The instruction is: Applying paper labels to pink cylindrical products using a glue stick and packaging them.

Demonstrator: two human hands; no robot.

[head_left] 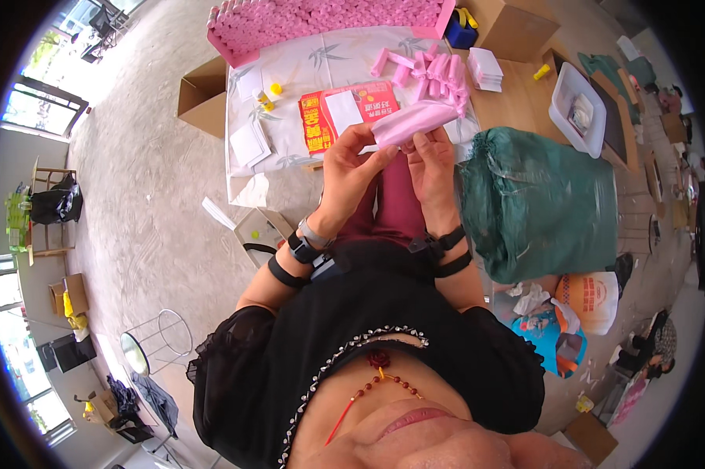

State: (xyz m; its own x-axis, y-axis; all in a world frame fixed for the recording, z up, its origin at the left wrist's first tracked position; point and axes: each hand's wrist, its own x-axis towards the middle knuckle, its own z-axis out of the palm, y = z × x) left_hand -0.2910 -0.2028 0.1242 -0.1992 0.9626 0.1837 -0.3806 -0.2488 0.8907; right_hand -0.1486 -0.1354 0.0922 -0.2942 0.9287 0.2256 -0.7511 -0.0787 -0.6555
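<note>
Bare grey concrete flooring [169,148] is being overlooked by bright windows, and a work table [290,64] is being covered by a white, leaf-patterned cloth. Above the person's lap, at the table's near edge, a pale pink, elongated packet of thin, shiny film [412,120] is being held slightly tilted. Its left end is being pinched between the thumb and fingers of the left hand [351,166]. Beneath its right part, support is being given by the right hand [433,162]; those fingers are being partly hidden by the film, so how firmly they are closed cannot be told. Both hands are being brought close together, presumably so that the soft film is being steadied from either end. Slim pink wrapped rolls [440,72] are being heaped just beyond, probably for easy reach, while similar rolls are being contained upstream by a long pink box [235,48]. White paper slips [250,144] are being stacked leftward, perhaps for tidiness, and a red-and-yellow printed sheet [316,129] is being overlapped by another white slip.
</note>
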